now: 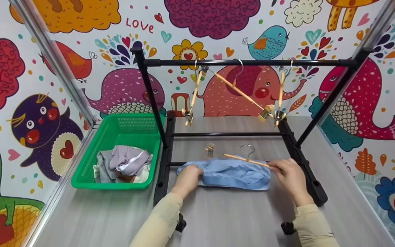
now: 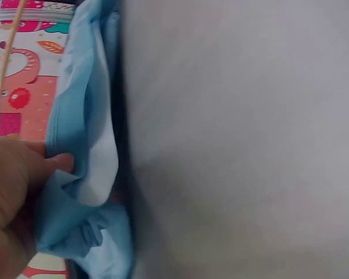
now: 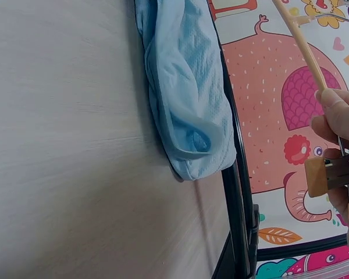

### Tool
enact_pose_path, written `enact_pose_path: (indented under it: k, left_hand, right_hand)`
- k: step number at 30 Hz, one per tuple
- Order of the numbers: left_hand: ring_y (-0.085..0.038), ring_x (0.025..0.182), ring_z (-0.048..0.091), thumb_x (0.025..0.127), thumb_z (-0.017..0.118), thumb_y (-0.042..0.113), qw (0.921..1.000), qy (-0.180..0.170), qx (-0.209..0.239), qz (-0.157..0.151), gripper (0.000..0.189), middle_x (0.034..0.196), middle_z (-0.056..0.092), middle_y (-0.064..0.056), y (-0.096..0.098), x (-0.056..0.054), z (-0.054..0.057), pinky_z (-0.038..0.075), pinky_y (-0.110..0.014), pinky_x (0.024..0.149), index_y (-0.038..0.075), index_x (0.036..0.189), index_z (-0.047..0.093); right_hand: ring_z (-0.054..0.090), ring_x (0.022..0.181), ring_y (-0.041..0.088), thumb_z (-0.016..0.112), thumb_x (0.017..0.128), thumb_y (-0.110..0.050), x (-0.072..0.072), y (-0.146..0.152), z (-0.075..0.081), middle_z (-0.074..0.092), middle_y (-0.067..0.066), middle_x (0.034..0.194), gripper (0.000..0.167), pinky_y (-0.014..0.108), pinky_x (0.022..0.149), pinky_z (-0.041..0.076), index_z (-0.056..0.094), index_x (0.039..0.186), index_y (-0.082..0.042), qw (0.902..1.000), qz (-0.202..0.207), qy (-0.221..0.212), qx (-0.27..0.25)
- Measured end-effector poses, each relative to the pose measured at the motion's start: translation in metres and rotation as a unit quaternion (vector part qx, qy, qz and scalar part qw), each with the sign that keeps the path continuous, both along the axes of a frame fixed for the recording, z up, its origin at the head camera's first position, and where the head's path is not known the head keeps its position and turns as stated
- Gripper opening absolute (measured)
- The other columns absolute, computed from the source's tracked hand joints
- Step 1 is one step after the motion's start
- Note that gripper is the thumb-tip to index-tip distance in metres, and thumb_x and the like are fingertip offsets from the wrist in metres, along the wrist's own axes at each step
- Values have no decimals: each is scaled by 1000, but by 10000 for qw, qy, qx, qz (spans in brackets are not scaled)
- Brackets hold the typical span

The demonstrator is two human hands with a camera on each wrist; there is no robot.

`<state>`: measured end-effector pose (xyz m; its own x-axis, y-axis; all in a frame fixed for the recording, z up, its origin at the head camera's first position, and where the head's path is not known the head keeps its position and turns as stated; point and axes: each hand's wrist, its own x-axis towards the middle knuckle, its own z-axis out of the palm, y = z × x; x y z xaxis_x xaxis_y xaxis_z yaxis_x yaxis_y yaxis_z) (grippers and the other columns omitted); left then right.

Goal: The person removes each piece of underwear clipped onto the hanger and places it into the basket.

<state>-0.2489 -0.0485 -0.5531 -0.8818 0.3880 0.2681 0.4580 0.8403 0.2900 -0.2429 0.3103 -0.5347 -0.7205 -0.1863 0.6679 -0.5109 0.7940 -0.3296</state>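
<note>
A light-blue garment (image 1: 235, 174), bunched into a long bundle, lies across the front of the rack base. My left hand (image 1: 188, 179) pinches its left end; in the left wrist view the thumb (image 2: 61, 163) presses on the cloth's edge. My right hand (image 1: 290, 178) grips one end of a wooden clip hanger (image 1: 243, 159) above the garment. The hanger's metal hook points up, and its far clip (image 1: 211, 150) stands over the left part of the cloth. In the right wrist view, the near clip (image 3: 331, 174) sits among the right fingers, apart from the garment.
A black rack (image 1: 245, 63) stands ahead, with several wooden clip hangers (image 1: 237, 89) on its top bar. To the left, a green basket (image 1: 81, 171) holds crumpled grey and white clothes (image 1: 129, 161). Patterned walls (image 1: 218, 41) enclose the grey table (image 1: 238, 219).
</note>
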Motion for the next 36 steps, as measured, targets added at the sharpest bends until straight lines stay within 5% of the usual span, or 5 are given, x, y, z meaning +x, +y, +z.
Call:
enact_pose_path:
  k: [11,19,36]
  left_hand:
    - [-26,76,66,85,67,-7,9954,735,450,413,18,84,66,-9,-10,-8,55,55,-40,66,7,88,78]
    - [-29,77,64,83,67,-7,9856,1477,739,371,17,82,65,-10,-27,-10,87,54,-42,70,6,85,77]
    - [-35,75,63,80,67,-9,9682,2075,1283,561,14,81,66,-14,-75,-11,138,52,-47,71,0,86,77]
  right_hand:
    - [55,72,14,85,74,-3,-2,2,3,73,-2,84,20,23,63,35,78,89,-15,9999,-2,110,-46]
    - [55,71,16,85,72,-1,-2,3,2,73,-1,82,21,24,63,36,78,88,-14,9997,50,245,-70]
    - [56,74,16,84,74,-4,0,7,0,73,0,83,18,28,62,39,78,88,-13,9998,-153,22,-96]
